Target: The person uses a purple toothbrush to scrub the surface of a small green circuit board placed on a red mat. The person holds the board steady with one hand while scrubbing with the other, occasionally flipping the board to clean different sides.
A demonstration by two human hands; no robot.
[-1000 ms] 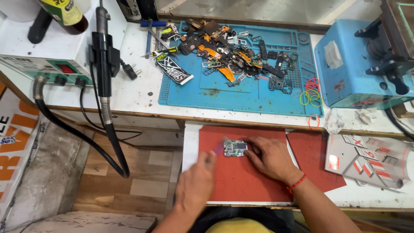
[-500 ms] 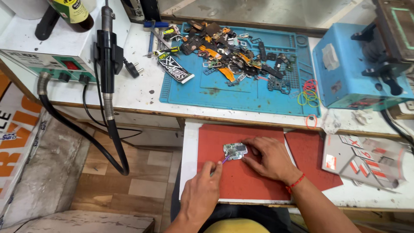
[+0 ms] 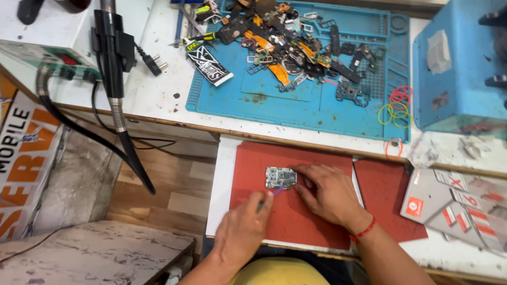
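A small silver circuit board [image 3: 280,177] lies on a red mat [image 3: 253,163] on a pull-out shelf. My right hand [image 3: 327,192] rests flat on the mat with its fingertips pressing the board's right edge. My left hand [image 3: 243,232] is closed around a thin tool with a purple tip [image 3: 275,192] that points at the board's lower edge.
A blue work mat [image 3: 296,105] on the bench above carries several phone parts, flex cables and tweezers. Coloured rubber bands [image 3: 396,108] lie at its right end. A blue machine [image 3: 459,63] stands at the right, a hot-air handle [image 3: 113,58] with hose hangs at the left.
My left hand has come up from the mat's lower left with the thin tool and now reaches the board. The right hand keeps holding the board. The view has moved closer.
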